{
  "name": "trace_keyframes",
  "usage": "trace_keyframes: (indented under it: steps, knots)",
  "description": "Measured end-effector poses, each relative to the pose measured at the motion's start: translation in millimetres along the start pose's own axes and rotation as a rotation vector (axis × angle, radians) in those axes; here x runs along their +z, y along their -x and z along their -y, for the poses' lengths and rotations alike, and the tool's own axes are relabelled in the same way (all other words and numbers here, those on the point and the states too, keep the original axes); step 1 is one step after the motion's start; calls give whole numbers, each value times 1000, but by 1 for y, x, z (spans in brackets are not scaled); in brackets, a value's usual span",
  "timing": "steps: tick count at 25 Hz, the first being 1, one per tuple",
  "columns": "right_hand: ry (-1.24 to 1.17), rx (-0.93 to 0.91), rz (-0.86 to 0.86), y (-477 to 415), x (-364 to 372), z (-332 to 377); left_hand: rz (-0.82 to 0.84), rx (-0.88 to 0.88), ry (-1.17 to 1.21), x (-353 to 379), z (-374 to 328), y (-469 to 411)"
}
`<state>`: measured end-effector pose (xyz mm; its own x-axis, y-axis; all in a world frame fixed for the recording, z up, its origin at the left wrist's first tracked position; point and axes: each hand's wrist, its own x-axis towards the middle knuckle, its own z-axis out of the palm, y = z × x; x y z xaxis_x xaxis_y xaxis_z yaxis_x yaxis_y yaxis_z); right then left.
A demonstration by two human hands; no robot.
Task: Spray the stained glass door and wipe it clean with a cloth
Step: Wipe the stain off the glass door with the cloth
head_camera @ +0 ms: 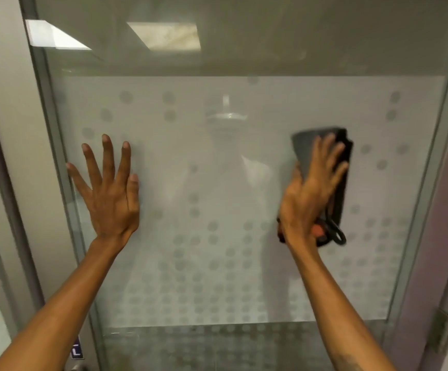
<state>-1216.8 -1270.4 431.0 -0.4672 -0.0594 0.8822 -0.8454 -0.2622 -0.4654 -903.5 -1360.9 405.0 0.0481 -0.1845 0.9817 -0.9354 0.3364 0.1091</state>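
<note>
The glass door (217, 183) fills the view, with a frosted band covered in grey dots and clear glass above. My right hand (311, 188) presses a folded dark grey cloth (336, 167) flat against the frosted glass at the right. The cloth has a black loop and an orange tag hanging near my wrist. My left hand (107, 188) lies flat on the glass at the left, fingers spread, holding nothing. No spray bottle is in view.
A grey metal frame (54, 156) runs down the door's left edge, with a wall beyond it. The right frame (431, 170) meets a purple-grey jamb with a hinge (442, 333). A faint reflection of a person shows in the glass.
</note>
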Motion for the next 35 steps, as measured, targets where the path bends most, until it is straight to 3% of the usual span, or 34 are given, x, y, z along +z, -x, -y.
trace_keyframes:
  steps: [3, 6, 9, 12, 15, 18, 22, 24, 27, 30, 33, 35]
  knots:
    - [67, -376, 103, 23, 46, 75, -18, 26, 13, -1, 3, 0]
    - [-35, -606, 342, 112, 63, 104, -72, -19, 147, -4, 17, 1]
    - [2, -825, 559, 213, 54, 64, -76, -4, 121, -5, 24, 1]
    - [136, -1000, 639, 261, 21, -17, -53, 28, 41, -5, 23, 0]
    - [279, -874, 512, 239, -21, -92, -60, -86, -25, -5, 24, 1]
    - [367, -523, 257, 173, -47, -134, -63, -135, 2, -5, 26, 0]
    - [129, -7, -5, 47, -62, -124, -79, -104, 68, -5, 23, -2]
    - [-4, 95, -100, -5, -48, -89, -89, -116, 75, -3, 22, -2]
    - [124, -136, -113, -26, -1, -5, -59, -108, 108, 4, 30, -2]
    - [65, -523, 174, 33, 26, 45, -29, -119, 133, 10, 40, -3]
    - [179, -870, 418, 106, -3, -17, 31, -139, 215, 23, 57, -2]
    - [281, -890, 416, 118, -37, -95, 91, -130, 265, 35, 73, -1]
